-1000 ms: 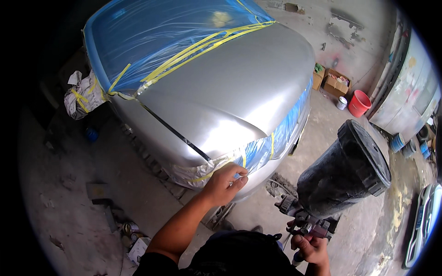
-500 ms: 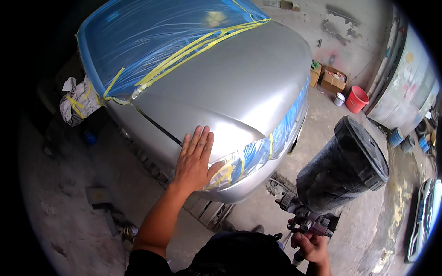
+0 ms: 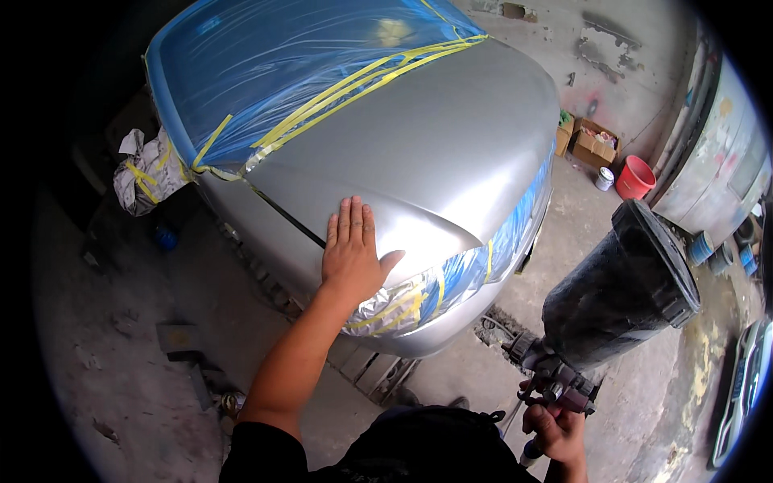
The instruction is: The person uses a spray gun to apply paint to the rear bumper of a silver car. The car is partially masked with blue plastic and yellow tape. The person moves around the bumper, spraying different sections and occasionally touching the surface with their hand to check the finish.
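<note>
My left hand [image 3: 353, 256] is stretched out flat, palm down, over the front corner of a silver car hood [image 3: 403, 153]. Its fingers lie beside the dark gap between hood and fender, and the thumb sticks out to the right. Whether the palm presses on the paint is hard to tell. Low on the right, my right hand [image 3: 555, 435] is wrapped round the handle of a paint spray gun [image 3: 560, 388]. A large black cup [image 3: 620, 290] sits tilted on top of the gun. Below my left hand, masking film with yellow tape [image 3: 394, 310] covers the headlight area.
Blue film [image 3: 266, 72] covers the windshield, edged with yellow tape. Wrapped paper [image 3: 149, 173] hides the side mirror. Beyond the car stand a cardboard box [image 3: 596, 145], a paint can [image 3: 605, 179] and a red bucket [image 3: 636, 177]. A car bumper [image 3: 741, 394] rests at far right.
My left hand has slid forward over the hood, away from the headlight film, and its thumb is now spread wider. The right hand keeps the spray gun; the view has shifted slightly.
</note>
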